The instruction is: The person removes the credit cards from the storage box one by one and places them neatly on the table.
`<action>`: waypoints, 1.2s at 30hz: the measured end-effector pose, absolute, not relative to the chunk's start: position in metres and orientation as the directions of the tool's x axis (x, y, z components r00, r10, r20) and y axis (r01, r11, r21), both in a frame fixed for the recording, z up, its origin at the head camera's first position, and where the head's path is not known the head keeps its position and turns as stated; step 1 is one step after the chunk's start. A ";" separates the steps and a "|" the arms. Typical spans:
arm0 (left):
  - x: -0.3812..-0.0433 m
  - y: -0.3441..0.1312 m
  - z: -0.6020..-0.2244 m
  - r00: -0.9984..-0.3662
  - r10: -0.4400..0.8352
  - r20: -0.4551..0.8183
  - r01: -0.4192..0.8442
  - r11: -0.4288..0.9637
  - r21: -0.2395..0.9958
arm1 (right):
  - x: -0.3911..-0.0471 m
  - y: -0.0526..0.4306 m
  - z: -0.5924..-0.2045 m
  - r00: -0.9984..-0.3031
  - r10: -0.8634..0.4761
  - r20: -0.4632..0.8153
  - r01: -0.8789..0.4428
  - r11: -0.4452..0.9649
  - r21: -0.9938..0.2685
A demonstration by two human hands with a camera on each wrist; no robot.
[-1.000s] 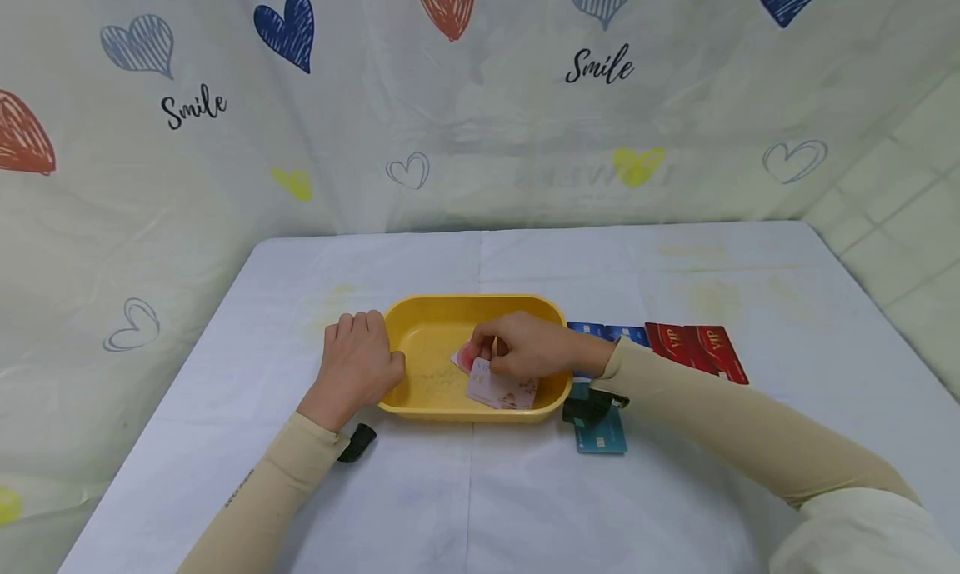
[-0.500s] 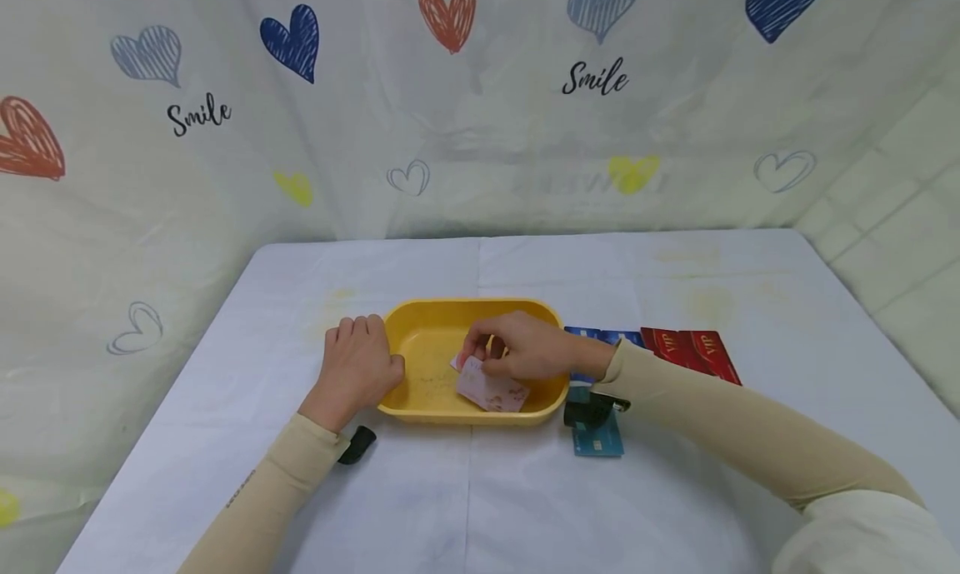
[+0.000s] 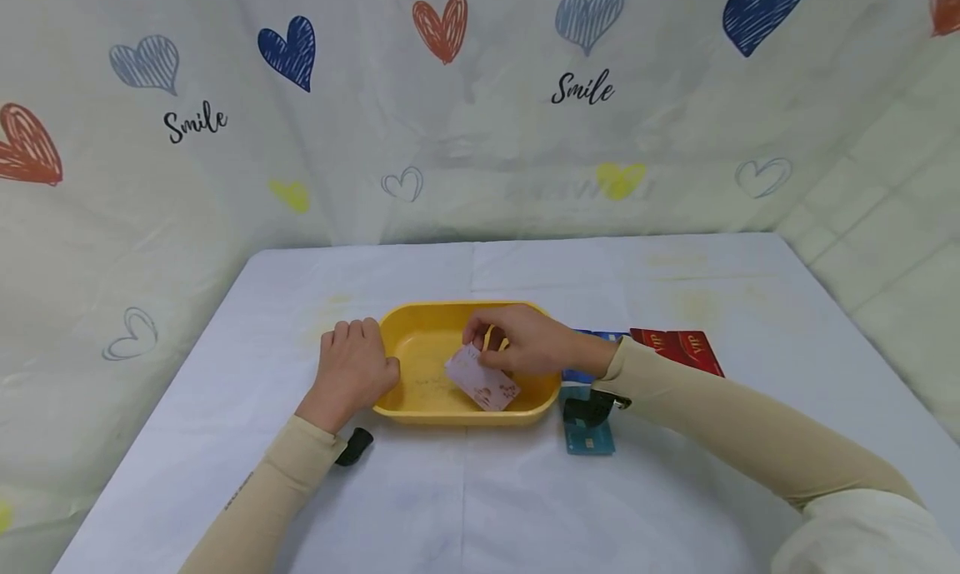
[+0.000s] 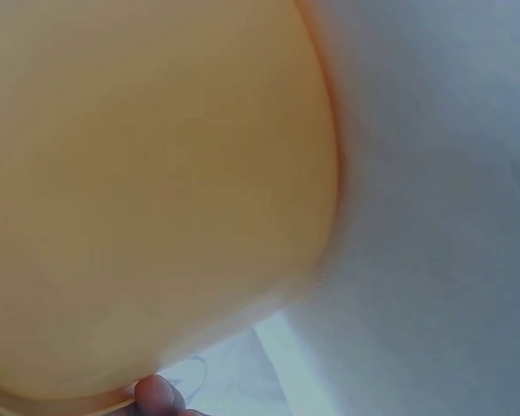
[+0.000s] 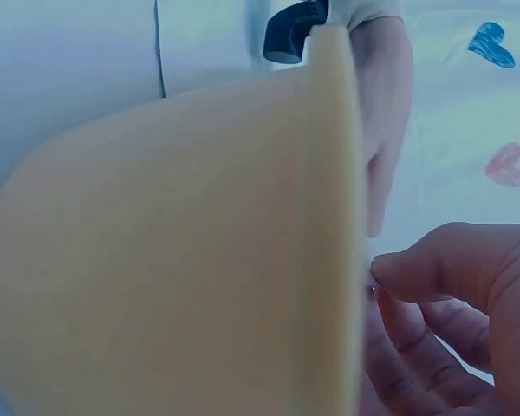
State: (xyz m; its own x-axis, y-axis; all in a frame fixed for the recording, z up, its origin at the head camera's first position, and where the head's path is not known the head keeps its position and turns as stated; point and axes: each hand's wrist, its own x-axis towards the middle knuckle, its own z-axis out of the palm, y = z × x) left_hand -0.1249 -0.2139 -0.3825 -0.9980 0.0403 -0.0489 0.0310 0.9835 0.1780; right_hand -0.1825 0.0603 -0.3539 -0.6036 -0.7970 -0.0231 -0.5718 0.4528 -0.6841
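A yellow plastic tray [image 3: 423, 349] stands on the table, and its outer wall [image 4: 173, 173] fills much of the left wrist view. My left hand [image 3: 352, 370] grips the tray's left end, with a fingertip [image 4: 156, 394] showing at the rim. Over the tray's right half, my right hand [image 3: 528, 341] pinches a pale pink card [image 3: 483, 384] with a small print between thumb and fingers. The card hangs tilted inside the tray. In the right wrist view the tray wall [image 5: 199, 243] hides most of the card, while the right thumb [image 5: 407, 273] shows at its edge.
Right of the tray lie blue cards [image 3: 576, 376], partly under the right forearm. Red cards with "VIP" lettering [image 3: 690, 349] lie farther right, and a teal card [image 3: 588, 441] lies nearer the front. A heart-printed curtain [image 3: 465, 141] hangs behind the table.
My right hand has lifted the pink card slightly and shifted it left, tilting it more steeply. A round red-pink patch seen beside it earlier is now hidden. The left hand keeps its grip.
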 end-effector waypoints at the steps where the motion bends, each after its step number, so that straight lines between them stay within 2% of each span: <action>1: -0.125 -0.214 -0.382 -0.998 0.041 -0.046 0.032 0.983 0.181 | -0.182 0.061 -0.353 -0.610 -0.792 -0.027 -0.564 0.457 -0.688; 18: -0.123 -0.213 -0.380 -0.997 0.044 -0.063 0.031 0.982 0.189 | -0.170 0.077 -0.339 -0.686 -0.726 -0.038 -0.426 0.444 -0.788; 36: -0.122 -0.213 -0.380 -0.996 0.037 -0.084 0.020 0.982 0.188 | -0.160 0.093 -0.327 -0.756 -0.655 -0.014 -0.373 0.448 -0.813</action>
